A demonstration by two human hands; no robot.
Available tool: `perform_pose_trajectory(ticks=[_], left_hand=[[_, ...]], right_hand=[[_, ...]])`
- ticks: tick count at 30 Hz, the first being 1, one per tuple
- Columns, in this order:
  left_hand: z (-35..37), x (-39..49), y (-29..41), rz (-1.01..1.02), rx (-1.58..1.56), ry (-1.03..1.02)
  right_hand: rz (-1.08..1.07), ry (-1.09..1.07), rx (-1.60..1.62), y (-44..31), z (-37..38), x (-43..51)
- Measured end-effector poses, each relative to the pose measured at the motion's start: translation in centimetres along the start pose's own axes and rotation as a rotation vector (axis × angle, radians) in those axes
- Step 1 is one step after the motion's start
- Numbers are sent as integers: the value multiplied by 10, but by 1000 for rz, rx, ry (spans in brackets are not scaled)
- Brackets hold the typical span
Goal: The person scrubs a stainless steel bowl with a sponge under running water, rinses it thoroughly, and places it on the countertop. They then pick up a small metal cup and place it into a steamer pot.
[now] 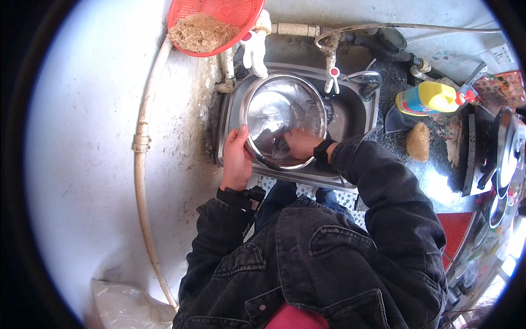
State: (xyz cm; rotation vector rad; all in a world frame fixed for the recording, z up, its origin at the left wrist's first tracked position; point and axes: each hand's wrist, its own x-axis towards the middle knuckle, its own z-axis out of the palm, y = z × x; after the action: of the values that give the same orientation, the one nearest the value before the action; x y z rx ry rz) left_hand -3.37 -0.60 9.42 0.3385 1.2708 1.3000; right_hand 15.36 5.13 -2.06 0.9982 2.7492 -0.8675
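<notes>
A round stainless steel basin point(287, 98) sits over the left part of a metal sink point(349, 113), tilted a little. My left hand point(238, 156) grips its rim at the lower left, thumb on top and fingers underneath. Inside the basin is my right hand point(302, 144), blurred, against the lower right of the inner surface. Its palm side is hidden, and a greyish patch beside the fingers could be a reflection or something held. A white tap point(258, 61) points down at the basin's back rim.
A second white tap point(332, 80) hangs over the sink's right side. On the dark counter stand a yellow jug point(431, 98) with a red cap and a tan fibrous scrubber point(418, 142). A red plastic colander point(236, 16) holding fibre hangs at upper left. A gas stove point(476, 152) is far right.
</notes>
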Motion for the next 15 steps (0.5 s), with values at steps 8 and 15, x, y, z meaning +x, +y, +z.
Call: perform_pose_trajectory(ticks=[8,15], left_hand=[[-1,7,-19,21,-98,36],[-10,20,-4,68,-130,89]], right_hand=[[235,125,1965,-76,-38,7],[-279,139,375,-6,-39,-46]])
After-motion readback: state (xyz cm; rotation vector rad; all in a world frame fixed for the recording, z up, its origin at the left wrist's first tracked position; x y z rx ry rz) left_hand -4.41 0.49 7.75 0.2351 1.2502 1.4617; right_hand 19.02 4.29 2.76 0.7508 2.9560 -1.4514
